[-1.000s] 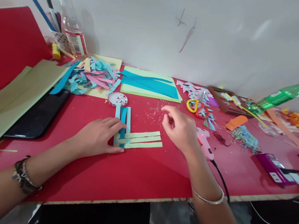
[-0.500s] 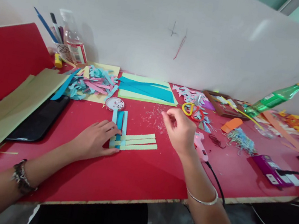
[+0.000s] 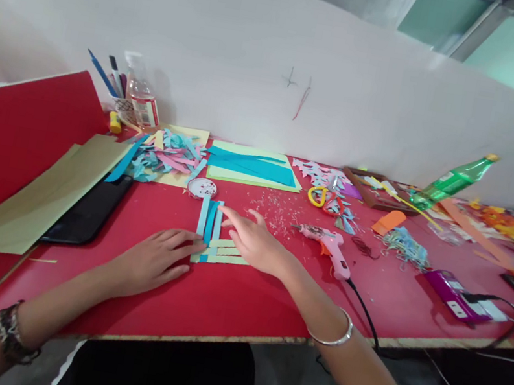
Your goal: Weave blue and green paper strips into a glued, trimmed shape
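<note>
"Status?"
"Left hand (image 3: 154, 261) palm down, fingers loosely spread, holding nothing, tips at the flat, crossed blue and pale-yellow paper strips (image 3: 210, 227) just right of it."
"Right hand (image 3: 253, 241)?"
"Half uncurled, index tip near the blue strips' far end; can't tell if it pinches anything."
"Nearby?"
"Pink plastic glue gun (image 3: 337, 260), right of that hand on the red tabletop (image 3: 238, 307)."

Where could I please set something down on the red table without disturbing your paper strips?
The widest free patch is the red tabletop bordered by the left hand, paper strips, right forearm and front edge. A smaller one lies between the black cord and purple box. It is crowded along the back, with paper scraps, scissors and the green bottle.
</note>
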`<move>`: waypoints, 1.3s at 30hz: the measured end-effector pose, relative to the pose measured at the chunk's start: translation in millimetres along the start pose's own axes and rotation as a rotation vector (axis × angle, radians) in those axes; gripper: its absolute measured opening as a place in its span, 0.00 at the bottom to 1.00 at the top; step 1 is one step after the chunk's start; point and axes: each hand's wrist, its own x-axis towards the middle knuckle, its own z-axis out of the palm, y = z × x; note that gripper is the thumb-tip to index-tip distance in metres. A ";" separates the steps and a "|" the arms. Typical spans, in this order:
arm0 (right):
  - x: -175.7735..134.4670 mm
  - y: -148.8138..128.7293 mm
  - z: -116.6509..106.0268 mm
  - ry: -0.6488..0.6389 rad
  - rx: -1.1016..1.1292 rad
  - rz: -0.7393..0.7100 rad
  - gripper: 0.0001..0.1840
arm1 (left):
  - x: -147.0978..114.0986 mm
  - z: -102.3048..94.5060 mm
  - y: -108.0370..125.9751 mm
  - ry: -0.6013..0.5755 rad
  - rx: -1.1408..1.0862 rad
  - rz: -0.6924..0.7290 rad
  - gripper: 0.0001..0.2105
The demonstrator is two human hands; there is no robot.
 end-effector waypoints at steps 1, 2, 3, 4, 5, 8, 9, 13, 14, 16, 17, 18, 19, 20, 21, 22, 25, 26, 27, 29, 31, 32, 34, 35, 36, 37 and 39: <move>-2.1 0.0 -0.1 -0.003 -0.014 0.014 0.29 | -5.0 -0.8 0.2 -0.009 0.009 0.016 0.21; -4.7 -0.5 -0.1 -0.016 -0.026 0.029 0.30 | -9.9 -1.9 0.6 -0.018 0.017 0.026 0.21; -7.6 -1.6 0.1 -0.033 -0.035 0.042 0.30 | -14.5 -3.3 1.2 -0.026 0.025 0.033 0.22; -10.6 -3.3 0.7 -0.049 -0.039 0.052 0.30 | -18.5 -4.7 1.9 -0.033 0.030 0.039 0.23; -13.6 -5.6 1.5 -0.062 -0.037 0.059 0.30 | -21.9 -6.1 2.6 -0.039 0.034 0.042 0.24; -21.7 -14.7 4.0 -0.073 -0.023 0.074 0.29 | -28.7 -9.2 3.2 -0.049 0.040 0.052 0.26; -23.9 -18.1 4.4 -0.075 -0.019 0.076 0.29 | -30.2 -9.8 2.7 -0.050 0.046 0.048 0.26; -30.9 -31.1 3.6 -0.098 -0.004 0.065 0.27 | -34.1 -10.0 -0.8 -0.025 0.086 -0.013 0.22; -32.3 -34.4 3.0 -0.103 0.008 0.062 0.27 | -34.6 -9.7 -1.8 -0.012 0.092 -0.030 0.21; -34.9 -41.2 1.7 -0.119 0.055 0.057 0.26 | -34.2 -8.5 -3.8 0.017 0.091 -0.059 0.20; -36.1 -44.7 1.0 -0.129 0.086 0.054 0.26 | -33.1 -7.7 -4.8 0.025 0.085 -0.072 0.20; -37.2 -48.0 0.2 -0.143 0.119 0.049 0.26 | -31.3 -6.8 -5.9 0.028 0.076 -0.083 0.20; -38.1 -51.0 -0.8 -0.160 0.149 0.044 0.26 | -28.7 -5.8 -6.8 0.031 0.065 -0.093 0.20; -38.9 -53.4 -2.0 -0.176 0.176 0.042 0.26 | -25.5 -4.9 -7.6 0.033 0.054 -0.101 0.20; -39.4 -54.9 -3.5 -0.182 0.196 0.045 0.27 | -21.9 -4.0 -8.3 0.038 0.044 -0.108 0.20; -39.6 -55.3 -5.1 -0.175 0.207 0.053 0.27 | -18.1 -3.2 -8.8 0.046 0.037 -0.113 0.20; -37.2 -48.8 -10.0 -0.074 0.185 0.081 0.24 | -9.4 -1.9 -9.1 0.069 0.034 -0.108 0.19; -35.2 -44.2 -10.9 -0.030 0.160 0.074 0.23 | -8.4 -1.9 -9.1 0.067 0.034 -0.095 0.19; -32.5 -38.9 -11.1 0.007 0.132 0.056 0.21 | -8.6 -2.1 -9.3 0.058 0.033 -0.076 0.18; -25.5 -27.4 -9.2 0.060 0.074 0.003 0.19 | -11.9 -3.7 -10.7 0.019 0.033 -0.032 0.19; -17.0 -17.2 -4.6 0.073 0.025 -0.044 0.17 | -17.4 -6.9 -13.9 -0.032 0.042 0.004 0.19; -12.5 -13.2 -1.7 0.065 0.006 -0.067 0.17 | -20.2 -9.0 -16.1 -0.056 0.049 0.020 0.19; -3.5 -7.7 4.1 0.036 -0.025 -0.105 0.16 | -25.1 -13.3 -21.1 -0.092 0.068 0.050 0.19; 0.7 -6.1 6.6 0.018 -0.036 -0.122 0.16 | -26.9 -15.3 -23.5 -0.098 0.077 0.058 0.19; 4.8 -5.0 8.5 0.004 -0.045 -0.134 0.16 | -28.4 -16.9 -25.5 -0.095 0.085 0.055 0.19; 8.5 -4.2 9.8 -0.009 -0.051 -0.144 0.16 | -29.5 -18.1 -26.8 -0.084 0.094 0.040 0.18; 14.9 -3.2 10.5 -0.033 -0.056 -0.155 0.15 | -30.9 -18.7 -26.9 -0.042 0.110 -0.008 0.18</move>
